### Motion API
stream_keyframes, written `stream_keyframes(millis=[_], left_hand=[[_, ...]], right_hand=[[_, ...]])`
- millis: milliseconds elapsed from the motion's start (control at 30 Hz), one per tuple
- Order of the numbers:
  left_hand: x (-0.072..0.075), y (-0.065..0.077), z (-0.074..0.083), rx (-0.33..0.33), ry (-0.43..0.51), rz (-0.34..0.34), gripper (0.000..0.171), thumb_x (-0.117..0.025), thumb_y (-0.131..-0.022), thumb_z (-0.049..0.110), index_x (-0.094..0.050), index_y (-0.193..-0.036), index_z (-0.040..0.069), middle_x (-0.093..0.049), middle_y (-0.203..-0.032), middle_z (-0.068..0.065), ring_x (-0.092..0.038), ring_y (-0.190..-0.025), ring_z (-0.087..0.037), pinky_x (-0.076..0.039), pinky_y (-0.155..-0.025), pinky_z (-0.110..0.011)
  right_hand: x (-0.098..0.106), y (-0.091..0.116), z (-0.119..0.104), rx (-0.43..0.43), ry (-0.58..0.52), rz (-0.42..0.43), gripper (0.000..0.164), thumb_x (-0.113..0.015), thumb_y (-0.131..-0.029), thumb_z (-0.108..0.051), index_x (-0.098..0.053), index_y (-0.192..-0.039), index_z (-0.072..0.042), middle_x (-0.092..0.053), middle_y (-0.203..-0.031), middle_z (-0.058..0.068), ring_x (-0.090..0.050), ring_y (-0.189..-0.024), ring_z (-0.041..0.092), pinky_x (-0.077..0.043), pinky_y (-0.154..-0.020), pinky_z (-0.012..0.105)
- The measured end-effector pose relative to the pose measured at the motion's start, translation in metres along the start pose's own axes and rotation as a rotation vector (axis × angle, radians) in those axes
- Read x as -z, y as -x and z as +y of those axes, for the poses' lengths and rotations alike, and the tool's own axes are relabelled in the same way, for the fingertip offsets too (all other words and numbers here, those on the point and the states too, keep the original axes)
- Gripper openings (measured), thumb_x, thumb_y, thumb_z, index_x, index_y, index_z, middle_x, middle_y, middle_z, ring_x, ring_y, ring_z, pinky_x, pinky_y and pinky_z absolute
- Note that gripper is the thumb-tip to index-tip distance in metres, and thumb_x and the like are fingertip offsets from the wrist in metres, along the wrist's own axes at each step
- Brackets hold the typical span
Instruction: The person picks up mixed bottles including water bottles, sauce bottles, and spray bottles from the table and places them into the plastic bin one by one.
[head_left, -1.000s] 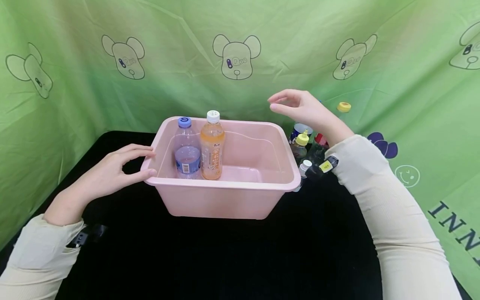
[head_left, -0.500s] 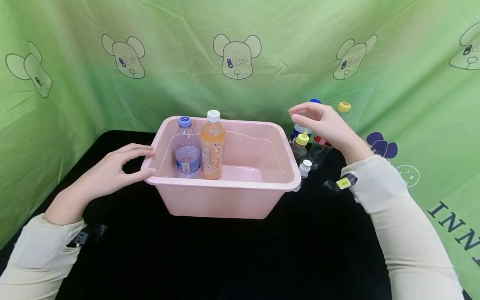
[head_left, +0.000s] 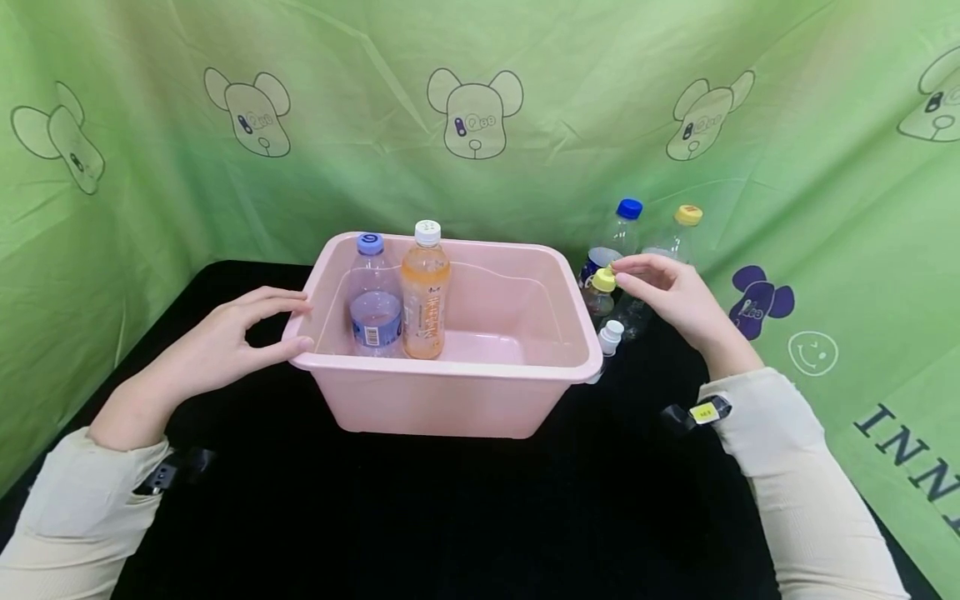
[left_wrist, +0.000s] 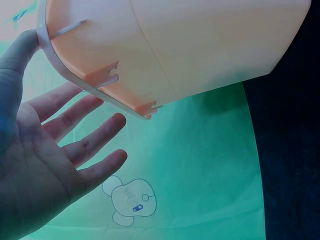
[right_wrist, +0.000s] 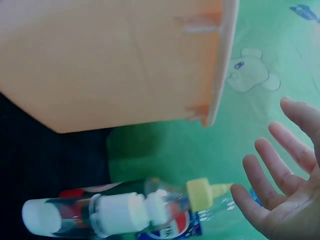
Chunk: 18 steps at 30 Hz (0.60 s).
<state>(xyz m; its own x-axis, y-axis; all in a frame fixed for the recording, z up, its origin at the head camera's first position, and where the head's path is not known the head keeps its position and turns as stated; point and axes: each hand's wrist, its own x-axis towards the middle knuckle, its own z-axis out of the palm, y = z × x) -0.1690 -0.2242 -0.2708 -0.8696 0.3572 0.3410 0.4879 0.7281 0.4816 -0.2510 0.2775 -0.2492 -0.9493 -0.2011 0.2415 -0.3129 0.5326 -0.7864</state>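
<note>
My left hand [head_left: 217, 346] rests on the left rim of a pink plastic tub [head_left: 450, 400], fingers loosely extended, thumb at the near corner. In the left wrist view the thumb [left_wrist: 22, 52] touches the rim while the fingers spread behind it. Inside the tub stand a water bottle with a blue cap [head_left: 373, 312] and an orange drink bottle with a white cap [head_left: 424, 304]. My right hand [head_left: 675, 300] is right of the tub with relaxed fingers. Its fingertips are right by the yellow spout cap [head_left: 603, 280] of a small bottle; nothing is gripped.
Several bottles crowd beside the tub's right side: a small white-capped bottle [head_left: 611, 335], a blue-capped bottle [head_left: 628, 212] and a yellow-capped bottle [head_left: 686, 218]. A dark bottle with a red label [right_wrist: 72, 194] lies behind the white-capped one in the right wrist view. A green curtain [head_left: 480, 192] hangs behind.
My right hand has moved down and to the right from above the tub's back right corner to the yellow spout cap. My left hand and the tub have stayed put.
</note>
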Motion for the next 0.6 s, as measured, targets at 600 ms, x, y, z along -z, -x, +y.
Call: stream_keyframes(millis=[600], left_hand=[[0.000,0.000,0.001,0.001,-0.004,-0.004,0.043,-0.068,-0.084,0.031,-0.060,-0.121,0.010,-0.057,-0.125,-0.009,-0.048,-0.121,-0.029,-0.039,-0.095,-0.049]], right_hand=[[-0.013,0.016,0.054,-0.066,-0.046,0.001,0.032,-0.061,-0.091,-0.023,-0.057,-0.117,-0.004,-0.061,-0.095,-0.027,-0.058,-0.089,-0.010,-0.045,-0.077,0.007]])
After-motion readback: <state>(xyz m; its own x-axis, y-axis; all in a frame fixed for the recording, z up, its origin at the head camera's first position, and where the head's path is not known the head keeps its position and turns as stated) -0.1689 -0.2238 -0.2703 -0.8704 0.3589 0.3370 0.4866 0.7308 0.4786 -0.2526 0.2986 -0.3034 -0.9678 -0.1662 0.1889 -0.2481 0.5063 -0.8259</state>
